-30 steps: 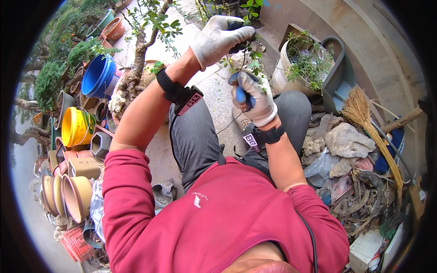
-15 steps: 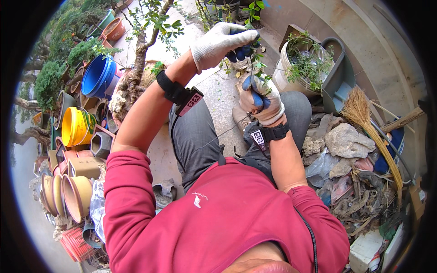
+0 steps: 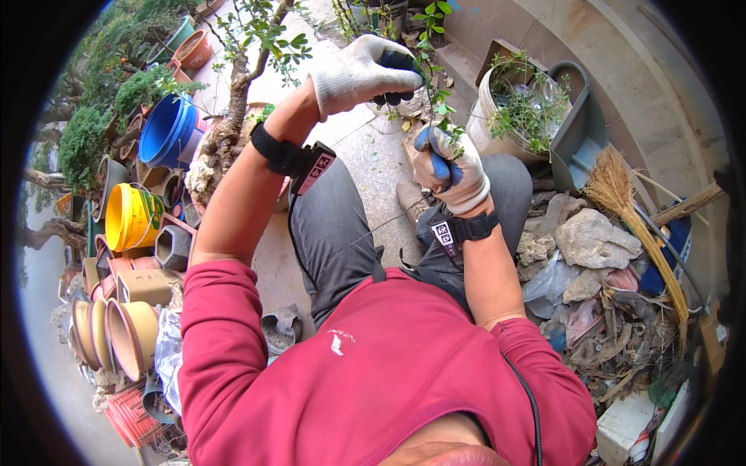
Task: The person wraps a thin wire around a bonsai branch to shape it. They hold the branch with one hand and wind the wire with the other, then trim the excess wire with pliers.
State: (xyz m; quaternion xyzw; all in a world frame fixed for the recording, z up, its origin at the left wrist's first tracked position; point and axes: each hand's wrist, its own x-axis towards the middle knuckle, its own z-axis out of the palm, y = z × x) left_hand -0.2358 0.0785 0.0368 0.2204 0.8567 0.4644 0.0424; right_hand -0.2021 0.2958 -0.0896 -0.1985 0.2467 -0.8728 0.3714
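White gloves with dark blue palms cover both hands. My left hand (image 3: pixel 365 75) is raised beside a thin leafy branch (image 3: pixel 437 105), its fingers curled together; what they hold, if anything, is hidden. Lower and to the right, my right hand (image 3: pixel 454 169) is closed at the branch's lower end, above my knee. From this fist a thin dark wire (image 3: pixel 381 225) trails down to the left over my thigh. The fingers hide how wire and branch meet.
A thick-trunked potted tree (image 3: pixel 233 116) stands left, near a blue bucket (image 3: pixel 167 132), a yellow bucket (image 3: pixel 128 217) and stacked pots (image 3: pixel 128 334). On the right are a white bucket of cuttings (image 3: pixel 486 124), a grey dustpan (image 3: pixel 579 132), a straw broom (image 3: pixel 614 186) and rocks (image 3: pixel 594 241).
My left hand has shifted left, a little away from the branch, and its fingers have turned. More of the leafy branch shows between the hands. My right hand has hardly moved.
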